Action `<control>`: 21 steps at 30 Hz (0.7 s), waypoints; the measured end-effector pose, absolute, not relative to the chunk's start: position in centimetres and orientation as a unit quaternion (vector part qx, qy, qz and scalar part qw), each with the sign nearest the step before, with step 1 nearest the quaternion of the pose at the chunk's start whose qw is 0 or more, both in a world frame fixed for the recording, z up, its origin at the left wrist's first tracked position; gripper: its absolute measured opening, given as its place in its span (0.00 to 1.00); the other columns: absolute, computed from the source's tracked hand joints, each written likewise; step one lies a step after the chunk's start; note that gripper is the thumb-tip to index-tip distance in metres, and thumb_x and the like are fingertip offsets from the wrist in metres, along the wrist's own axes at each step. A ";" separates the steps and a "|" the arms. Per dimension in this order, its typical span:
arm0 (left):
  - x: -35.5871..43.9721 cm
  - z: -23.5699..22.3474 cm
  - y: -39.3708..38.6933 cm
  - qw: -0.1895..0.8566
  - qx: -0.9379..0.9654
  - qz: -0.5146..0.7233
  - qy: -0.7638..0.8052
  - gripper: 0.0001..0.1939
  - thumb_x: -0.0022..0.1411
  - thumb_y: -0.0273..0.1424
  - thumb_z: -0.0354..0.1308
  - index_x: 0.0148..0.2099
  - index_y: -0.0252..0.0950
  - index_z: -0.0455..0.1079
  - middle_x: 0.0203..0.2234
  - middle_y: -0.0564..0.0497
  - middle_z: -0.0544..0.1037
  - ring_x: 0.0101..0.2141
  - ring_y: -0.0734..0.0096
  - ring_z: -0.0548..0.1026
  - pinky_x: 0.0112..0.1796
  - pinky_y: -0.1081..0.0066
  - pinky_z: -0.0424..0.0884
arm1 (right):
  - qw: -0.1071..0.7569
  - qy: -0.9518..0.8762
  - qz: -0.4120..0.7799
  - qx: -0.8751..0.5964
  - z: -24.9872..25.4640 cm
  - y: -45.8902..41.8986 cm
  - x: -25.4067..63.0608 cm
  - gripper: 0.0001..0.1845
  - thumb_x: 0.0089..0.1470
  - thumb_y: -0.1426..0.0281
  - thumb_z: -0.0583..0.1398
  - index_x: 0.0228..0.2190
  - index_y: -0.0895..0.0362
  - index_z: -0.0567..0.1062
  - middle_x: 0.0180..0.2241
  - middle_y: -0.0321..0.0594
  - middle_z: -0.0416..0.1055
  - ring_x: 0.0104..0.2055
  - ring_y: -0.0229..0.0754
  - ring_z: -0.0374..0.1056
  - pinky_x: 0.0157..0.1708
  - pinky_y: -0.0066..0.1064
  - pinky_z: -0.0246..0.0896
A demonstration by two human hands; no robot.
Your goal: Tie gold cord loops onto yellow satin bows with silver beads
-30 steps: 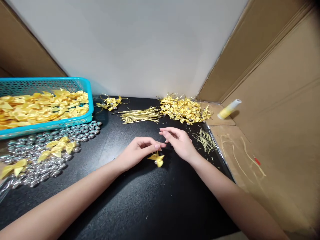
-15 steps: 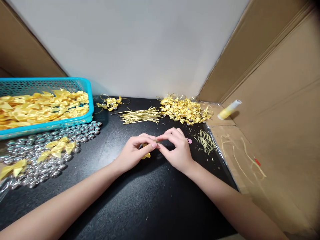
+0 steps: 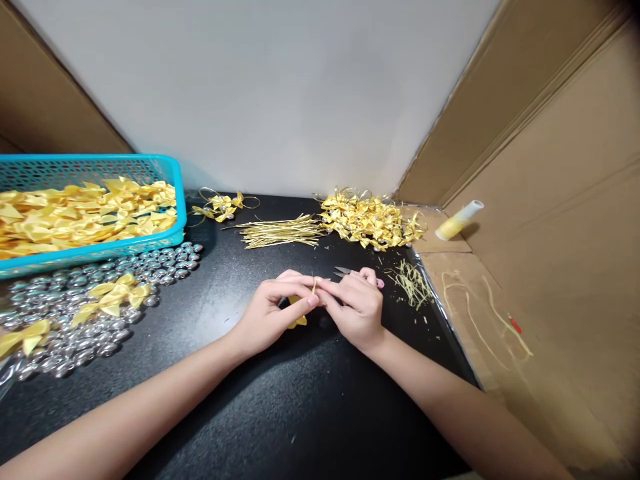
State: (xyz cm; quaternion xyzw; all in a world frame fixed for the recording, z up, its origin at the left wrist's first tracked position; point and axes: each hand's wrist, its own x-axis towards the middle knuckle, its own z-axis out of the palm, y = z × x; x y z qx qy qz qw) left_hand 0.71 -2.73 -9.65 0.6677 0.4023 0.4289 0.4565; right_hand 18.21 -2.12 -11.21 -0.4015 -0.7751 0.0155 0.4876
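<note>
The left hand (image 3: pixel 278 303) pinches a cord (image 3: pixel 314 287) in its fingers, the bow (image 3: pixel 299 321) just beneath, while the right hand (image 3: pixel 357 307), fingers curled, meets it, what they grip unclear; a firm left pinch should best keep the cord from slipping.

Left hand (image 3: pixel 273 307) and right hand (image 3: pixel 359 307) meet mid-frame above a black tabletop (image 3: pixel 280 407), fingers (image 3: pixel 303 305) pinching a thin golden tie (image 3: pixel 314 287), a yellow bow (image 3: pixel 299 321) partly hidden by the left, as a turquoise basket (image 3: pixel 179 193) brims with yellow ribbons (image 3: pixel 87 213) at frame left
</note>
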 end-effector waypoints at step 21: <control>0.3 -10.1 -2.5 0.468 0.648 0.438 0.411 0.10 0.59 0.36 0.61 0.29 0.40 0.81 0.36 0.44 0.83 0.38 0.60 0.74 0.43 0.62 0.68 | 0.446 -0.835 0.117 -0.300 -9.1 -0.8 19.2 0.08 0.56 0.72 0.59 0.29 0.53 0.79 0.31 0.40 0.77 0.33 0.40 0.71 0.35 0.35 0.65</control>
